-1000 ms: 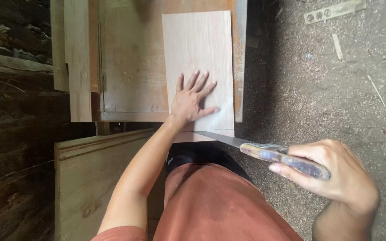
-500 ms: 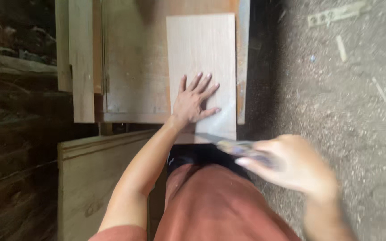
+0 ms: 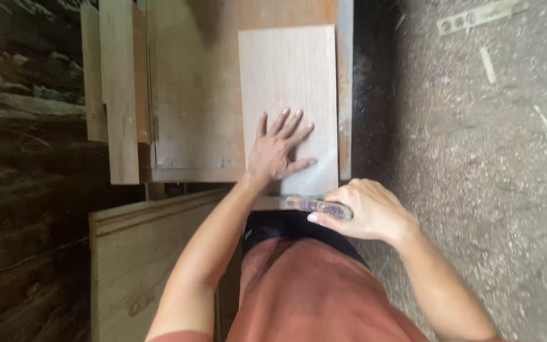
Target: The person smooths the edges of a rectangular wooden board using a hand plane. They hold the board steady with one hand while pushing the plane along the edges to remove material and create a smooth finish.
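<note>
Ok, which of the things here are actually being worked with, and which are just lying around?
In use:
- left hand, flat on the pale wooden board
- right hand, gripping the tool handle at the board's near edge
- workbench top under the board

Lying about:
- plywood sheet below the bench
- wood strip with holes on the ground
- small wood offcuts

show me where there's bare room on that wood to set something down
Free: the far half of the pale board beyond the left hand, and the wider panel to its left. Crowded: the near edge, where the right hand grips a tool handle.
</note>
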